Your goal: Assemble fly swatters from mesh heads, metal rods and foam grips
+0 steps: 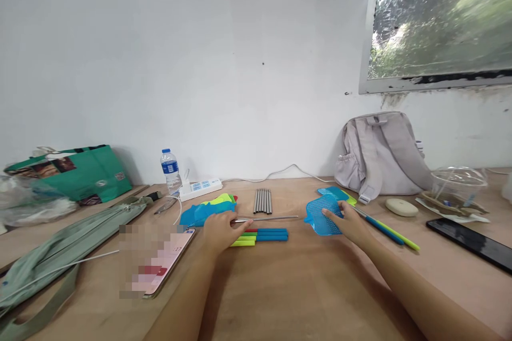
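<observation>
My left hand [221, 232] is closed around one end of a thin metal rod [276, 218], which points right across the table. My right hand [352, 222] pinches a blue fly swatter head [323, 216] by its right edge, its narrow socket facing the rod. Rod and head are apart. Beneath the rod lie short coloured handle tubes [272, 234] in blue, green, yellow and red, partly hidden by my left hand. Behind that hand is a pile of loose swatter heads [208, 211]. More metal rods [262, 201] stand in a row at the back middle.
Swatters with blue and yellow-green handles [390, 232] lie right of my right hand. A pink-screened phone [168, 264], green bag strap [80, 248], water bottle [170, 168] and power strip [202, 188] are left. A backpack [382, 154], beige case [401, 207] and black phone [472, 242] are right.
</observation>
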A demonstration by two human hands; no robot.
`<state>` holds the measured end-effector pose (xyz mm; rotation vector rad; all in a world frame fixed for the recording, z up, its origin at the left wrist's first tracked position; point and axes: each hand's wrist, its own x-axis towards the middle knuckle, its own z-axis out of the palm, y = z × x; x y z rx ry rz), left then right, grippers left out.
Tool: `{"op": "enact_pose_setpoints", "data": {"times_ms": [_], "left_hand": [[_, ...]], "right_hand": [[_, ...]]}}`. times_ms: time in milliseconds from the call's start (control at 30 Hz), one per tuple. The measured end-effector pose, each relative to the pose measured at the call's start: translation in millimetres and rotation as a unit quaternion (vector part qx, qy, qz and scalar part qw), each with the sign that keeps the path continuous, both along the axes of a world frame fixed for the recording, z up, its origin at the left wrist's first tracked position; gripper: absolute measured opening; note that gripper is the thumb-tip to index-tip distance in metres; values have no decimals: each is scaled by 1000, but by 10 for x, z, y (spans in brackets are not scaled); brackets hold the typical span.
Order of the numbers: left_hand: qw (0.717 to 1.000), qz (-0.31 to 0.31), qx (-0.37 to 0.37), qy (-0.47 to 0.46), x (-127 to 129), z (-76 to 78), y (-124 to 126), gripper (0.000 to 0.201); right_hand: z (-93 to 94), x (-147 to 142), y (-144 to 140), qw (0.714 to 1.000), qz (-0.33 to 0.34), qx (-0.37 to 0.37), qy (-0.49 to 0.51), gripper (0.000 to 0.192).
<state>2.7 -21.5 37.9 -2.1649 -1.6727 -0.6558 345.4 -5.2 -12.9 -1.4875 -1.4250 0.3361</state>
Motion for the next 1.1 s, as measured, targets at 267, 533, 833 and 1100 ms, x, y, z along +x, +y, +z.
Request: {"op": "enact_pose_setpoints", "data": {"times_ms": [267, 533, 833, 1100], "left_hand": [[1000, 3, -10, 0, 4, -2, 2, 52], [1000, -1, -8, -10, 9, -8, 0, 53], [999, -11, -26, -24, 17, -11, -10, 50], [999, -5, -40, -15, 21, -18, 9, 50]], "right_hand": [[161, -253, -184, 980, 66, 8, 189, 38], [151, -285, -188, 978, 76, 4, 195, 38], [125, -281, -174, 983, 67, 9, 170, 39], [129, -268, -173, 987, 50, 15, 150, 37]]}}
